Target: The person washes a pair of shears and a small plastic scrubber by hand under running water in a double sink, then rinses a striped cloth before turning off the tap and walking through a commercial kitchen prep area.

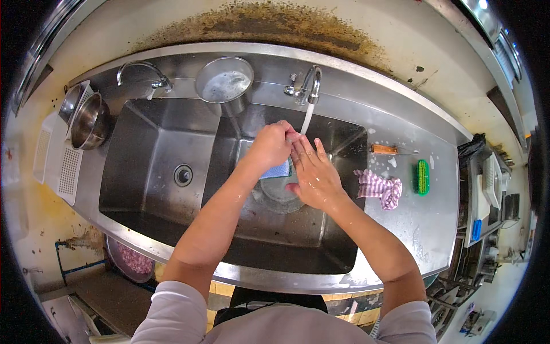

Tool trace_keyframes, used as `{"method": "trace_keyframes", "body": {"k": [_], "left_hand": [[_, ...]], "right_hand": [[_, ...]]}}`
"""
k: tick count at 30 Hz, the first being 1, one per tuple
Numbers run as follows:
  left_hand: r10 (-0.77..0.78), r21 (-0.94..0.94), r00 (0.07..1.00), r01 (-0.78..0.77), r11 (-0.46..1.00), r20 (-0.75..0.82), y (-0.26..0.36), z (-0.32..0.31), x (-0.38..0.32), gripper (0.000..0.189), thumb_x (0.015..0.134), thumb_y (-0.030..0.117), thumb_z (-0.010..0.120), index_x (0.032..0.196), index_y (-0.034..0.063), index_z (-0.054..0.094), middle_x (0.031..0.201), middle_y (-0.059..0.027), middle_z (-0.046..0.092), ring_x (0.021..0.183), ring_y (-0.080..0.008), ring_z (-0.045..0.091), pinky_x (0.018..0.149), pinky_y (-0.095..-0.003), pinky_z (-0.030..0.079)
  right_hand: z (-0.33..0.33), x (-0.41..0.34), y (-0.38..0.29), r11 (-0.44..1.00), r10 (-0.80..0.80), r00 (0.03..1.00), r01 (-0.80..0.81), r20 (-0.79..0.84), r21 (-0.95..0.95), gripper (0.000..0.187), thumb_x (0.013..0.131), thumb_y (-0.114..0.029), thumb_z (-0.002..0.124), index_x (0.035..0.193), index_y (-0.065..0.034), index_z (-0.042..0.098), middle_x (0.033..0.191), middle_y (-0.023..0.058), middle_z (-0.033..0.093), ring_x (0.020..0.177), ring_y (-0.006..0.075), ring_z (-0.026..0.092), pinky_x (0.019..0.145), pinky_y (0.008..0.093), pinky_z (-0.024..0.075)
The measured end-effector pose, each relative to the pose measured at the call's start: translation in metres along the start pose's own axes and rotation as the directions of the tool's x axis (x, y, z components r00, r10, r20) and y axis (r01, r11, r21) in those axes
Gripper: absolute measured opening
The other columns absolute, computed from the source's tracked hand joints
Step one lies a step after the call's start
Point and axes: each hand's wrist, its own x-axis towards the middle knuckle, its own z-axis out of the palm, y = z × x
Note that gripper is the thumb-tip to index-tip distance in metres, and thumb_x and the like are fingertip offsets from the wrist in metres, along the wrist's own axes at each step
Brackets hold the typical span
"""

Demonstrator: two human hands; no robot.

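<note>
Water runs from the right-hand chrome faucet (314,88) over my fingertips above the right basin of a stainless steel double sink (275,245). My left hand (275,144) is bent, its fingers touching the fingers of my right hand; whether it grips anything small is hidden. My right hand (316,174) is wet and spread, back upward, with the thumb apart. Partly covered below my hands is a blue sponge (277,170) with a dark green edge. Under it, in the basin, lies a round, clear-looking item (281,195), perhaps a lid or dish.
Right counter: wooden-handled knife (383,149), striped purple-and-white cloth (378,189), green brush (423,177). A metal pot (225,81) of foamy water stands behind the basins. At left are the second faucet (144,69), metal bowls (91,122) and white plastic baskets (68,172).
</note>
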Motion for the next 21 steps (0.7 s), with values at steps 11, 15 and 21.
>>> {"method": "trace_keyframes", "body": {"k": [11, 15, 21], "left_hand": [[0.168, -0.904, 0.936, 0.345, -0.252, 0.311, -0.054, -0.002, -0.017, 0.020, 0.096, 0.029, 0.057, 0.091, 0.0105, 0.056, 0.082, -0.0010, 0.057, 0.060, -0.0123, 0.050, 0.056, -0.0280, 0.043], [0.215, -0.883, 0.934, 0.342, -0.321, 0.284, -0.055, 0.010, -0.019, 0.020, 0.096, 0.031, 0.057, 0.091, 0.0121, 0.054, 0.081, 0.0007, 0.051, 0.059, -0.0115, 0.047, 0.054, -0.0273, 0.040], [0.146, -0.883, 0.946, 0.323, -0.341, 0.289, -0.059, 0.010, -0.022, 0.022, 0.095, 0.034, 0.058, 0.091, 0.0131, 0.054, 0.083, 0.0006, 0.051, 0.058, -0.0101, 0.046, 0.053, -0.0269, 0.040]], "right_hand": [[0.025, 0.047, 0.032, 0.399, 0.627, 0.769, -0.184, -0.121, 0.898, 0.034, 0.076, -0.003, 0.064, 0.109, 0.0032, 0.062, 0.104, 0.0214, 0.066, 0.094, 0.0291, 0.067, 0.082, 0.0382, 0.0528], [0.030, 0.063, 0.054, 0.345, 0.693, 0.707, -0.157, -0.139, 0.925, 0.019, 0.078, -0.001, 0.061, 0.097, 0.0028, 0.064, 0.078, 0.0126, 0.067, 0.065, 0.0171, 0.063, 0.061, 0.0304, 0.0504], [0.009, 0.063, 0.036, -0.217, 0.573, 0.784, -0.136, 0.238, 0.967, 0.015, 0.093, -0.008, 0.057, 0.101, 0.0030, 0.062, 0.080, 0.0059, 0.062, 0.066, 0.0130, 0.058, 0.062, 0.0277, 0.0499]]}}
